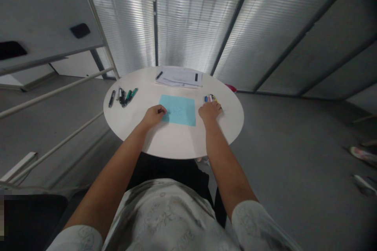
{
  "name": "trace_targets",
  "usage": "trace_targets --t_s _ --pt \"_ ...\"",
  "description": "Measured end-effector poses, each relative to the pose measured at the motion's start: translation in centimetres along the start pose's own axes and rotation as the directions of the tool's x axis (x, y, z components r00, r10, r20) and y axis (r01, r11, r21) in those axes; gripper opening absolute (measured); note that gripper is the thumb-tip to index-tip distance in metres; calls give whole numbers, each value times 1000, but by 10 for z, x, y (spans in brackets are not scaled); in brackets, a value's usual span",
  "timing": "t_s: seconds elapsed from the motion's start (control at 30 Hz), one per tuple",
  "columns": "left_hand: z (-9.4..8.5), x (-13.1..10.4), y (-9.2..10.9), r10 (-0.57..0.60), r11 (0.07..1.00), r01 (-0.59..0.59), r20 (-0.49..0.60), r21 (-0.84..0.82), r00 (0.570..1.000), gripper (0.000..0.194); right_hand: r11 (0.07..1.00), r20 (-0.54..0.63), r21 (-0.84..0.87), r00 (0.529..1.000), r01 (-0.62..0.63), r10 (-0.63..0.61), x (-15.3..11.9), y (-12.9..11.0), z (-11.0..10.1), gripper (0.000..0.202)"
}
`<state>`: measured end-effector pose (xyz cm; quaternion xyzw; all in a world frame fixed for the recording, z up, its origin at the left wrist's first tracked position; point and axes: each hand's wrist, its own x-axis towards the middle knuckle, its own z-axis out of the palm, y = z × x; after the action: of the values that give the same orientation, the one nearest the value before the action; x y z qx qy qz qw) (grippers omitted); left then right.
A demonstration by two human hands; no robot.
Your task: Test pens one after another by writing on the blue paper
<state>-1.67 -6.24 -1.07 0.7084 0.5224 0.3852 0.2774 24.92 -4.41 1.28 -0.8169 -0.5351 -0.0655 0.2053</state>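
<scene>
A light blue sheet of paper (184, 106) with faint lines drawn on it lies on the white round table (176, 141). At the sheet's left edge is my left hand (153, 116), its fingers curled and closed; whether something small is in them I cannot make out. To the right of the sheet my right hand (210, 111) rests palm down, with thumb and fingers apart. It lies at the near side of a small group of colourful items (211, 98), with blue, white, pink and yellow showing. The hand covers part of these, so their kind is unclear.
Several black and green marker pens (126, 97) lie at the table's left. White papers (179, 77) with a dark pen (159, 75) on them are at the far edge. A white metal frame (55, 93) stands to the left. Window blinds (194, 19) hang behind the table.
</scene>
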Motion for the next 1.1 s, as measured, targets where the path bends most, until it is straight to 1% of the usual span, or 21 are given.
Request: trace_targets --t_s 0.13,0.3,0.4,0.47,0.53,0.63,0.7,0.73,0.8,0.87,0.97,1.03,1.1 --pt "-1 -1 3 -8 1000 8 0 17 1000 20 999 -25 39 1000 -6 7 4 5 5 35" --pt "-3 -3 8 -33 999 33 6 28 999 20 989 -91 146 996 -9 23 9 11 16 34" --pt "-2 -2 6 -26 999 26 7 23 1000 20 988 -101 157 995 -6 22 10 11 20 32" --pt "-1 -1 3 -6 1000 6 3 18 1000 20 988 -103 154 995 4 12 8 8 18 31" --pt "-1 0 0 10 1000 -10 3 16 1000 20 987 -113 156 993 30 -12 4 5 13 30" --pt "-1 0 -1 3 1000 -3 6 17 1000 20 984 -146 152 987 95 -72 -4 -5 3 30" --pt "-1 0 0 -8 1000 8 10 19 1000 20 971 -162 163 975 176 -150 -9 -12 -2 30" --pt "-1 0 1 -10 1000 9 9 18 1000 20 959 -148 177 969 221 -196 -12 -16 -3 29" --pt "-2 0 2 -6 1000 6 8 15 1000 20 923 -93 231 952 307 -293 -16 -23 -3 28" --pt "-2 0 1 -10 1000 10 5 13 1000 20 873 7 314 918 374 -396 -19 -30 1 27" --pt "-2 1 1 -9 1000 10 -12 13 1000 20 766 93 426 819 482 -567 -21 -35 9 24" --pt "-2 0 1 -11 1000 11 -29 14 1000 21 743 119 438 787 505 -605 -21 -36 13 22" --pt "-1 0 3 -31 999 32 -42 14 999 22 746 128 441 787 500 -603 -21 -36 16 22"
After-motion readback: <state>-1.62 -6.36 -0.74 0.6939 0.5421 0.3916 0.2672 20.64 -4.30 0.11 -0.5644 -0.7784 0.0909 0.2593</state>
